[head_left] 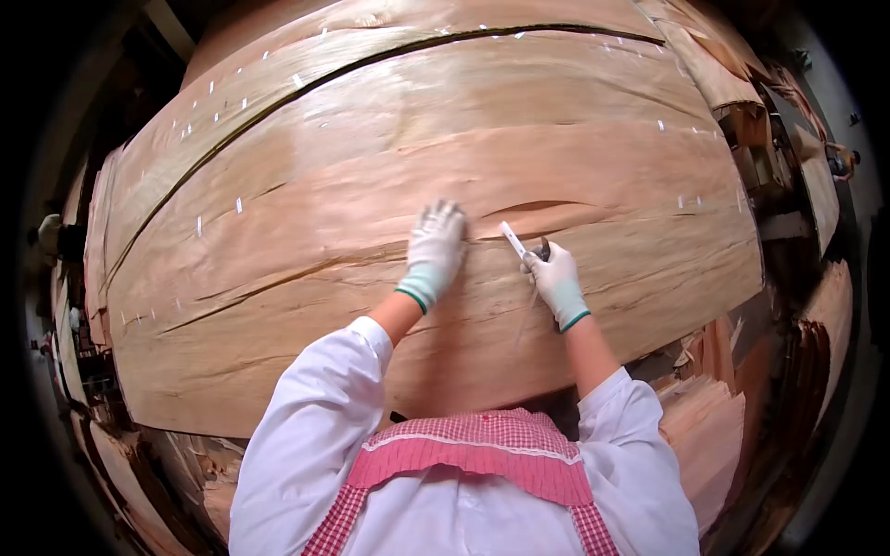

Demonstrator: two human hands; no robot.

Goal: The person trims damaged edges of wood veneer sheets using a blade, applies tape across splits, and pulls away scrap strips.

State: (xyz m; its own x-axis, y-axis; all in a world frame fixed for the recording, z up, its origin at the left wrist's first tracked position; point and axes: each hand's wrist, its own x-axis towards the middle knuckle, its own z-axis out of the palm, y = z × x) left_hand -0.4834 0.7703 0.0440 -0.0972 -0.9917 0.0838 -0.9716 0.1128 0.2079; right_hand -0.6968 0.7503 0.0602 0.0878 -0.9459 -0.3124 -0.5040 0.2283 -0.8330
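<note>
A broad sheet of wood veneer [371,176] lies under both hands, with cracks, raised folds and small white tape pieces on it. My left hand [438,243], in a white glove with a green cuff, lies flat on the veneer beside a long split, its fingers stretched out. To its right, my right hand [554,276], gloved the same way, is closed around a dark-handled tool. A white strip [512,239] sticks out from its fingers towards a lens-shaped opening [547,215] in the veneer. Whether the strip is part of the tool I cannot tell.
A long dark gap [250,120] curves across the far part of the veneer. Stacked veneer pieces [709,435] stand at the lower right, and more [120,454] at the lower left. A person [842,162] is at the far right edge.
</note>
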